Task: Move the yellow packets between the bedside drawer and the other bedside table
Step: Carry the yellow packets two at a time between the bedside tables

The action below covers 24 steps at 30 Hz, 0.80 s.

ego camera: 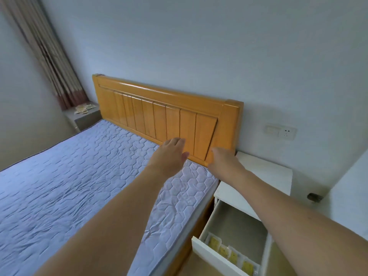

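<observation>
Both my arms are stretched out over the mattress (83, 176) toward the wooden headboard (169, 116). My left hand (169, 154) is loose and relaxed, fingers uncurled, holding nothing. My right hand (223, 162) reaches the same way, nothing in it that I can see, though its fingers are turned away from me. Down at my right, the white bedside drawer (217, 255) hangs open with yellow packets (231, 253) lined along its front edge. More packets (84, 108) lie heaped on the far bedside table (87, 118), beneath the curtain (49, 52).
</observation>
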Motion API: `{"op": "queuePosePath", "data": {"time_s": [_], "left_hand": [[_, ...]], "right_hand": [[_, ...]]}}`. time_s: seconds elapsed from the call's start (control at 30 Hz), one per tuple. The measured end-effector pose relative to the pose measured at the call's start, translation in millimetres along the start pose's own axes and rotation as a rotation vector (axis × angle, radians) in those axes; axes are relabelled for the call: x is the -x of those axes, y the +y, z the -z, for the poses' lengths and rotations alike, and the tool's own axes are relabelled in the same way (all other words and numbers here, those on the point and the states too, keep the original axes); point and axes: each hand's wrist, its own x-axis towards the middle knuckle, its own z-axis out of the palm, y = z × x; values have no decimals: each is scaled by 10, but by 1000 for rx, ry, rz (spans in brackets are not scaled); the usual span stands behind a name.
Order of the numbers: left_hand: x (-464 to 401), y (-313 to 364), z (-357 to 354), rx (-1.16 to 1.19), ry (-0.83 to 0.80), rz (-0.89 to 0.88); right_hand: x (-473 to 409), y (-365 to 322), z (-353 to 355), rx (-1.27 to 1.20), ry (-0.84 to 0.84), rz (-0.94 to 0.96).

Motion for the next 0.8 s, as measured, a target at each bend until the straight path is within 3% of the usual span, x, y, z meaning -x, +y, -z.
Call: {"op": "queuePosePath", "data": {"time_s": [0.2,0.4,0.8], "left_hand": [[1319,-798,669,-90,82,340],[3244,-1548,1306,-153,157,720],[8071,-1968,2467,-295,298,1353]], "right_hand": [[288,-1199,-392,39,-139,296],[1179,-2782,-992,13,-273,598],[4622,-5652,-2402,-52,-513,1167]]}}
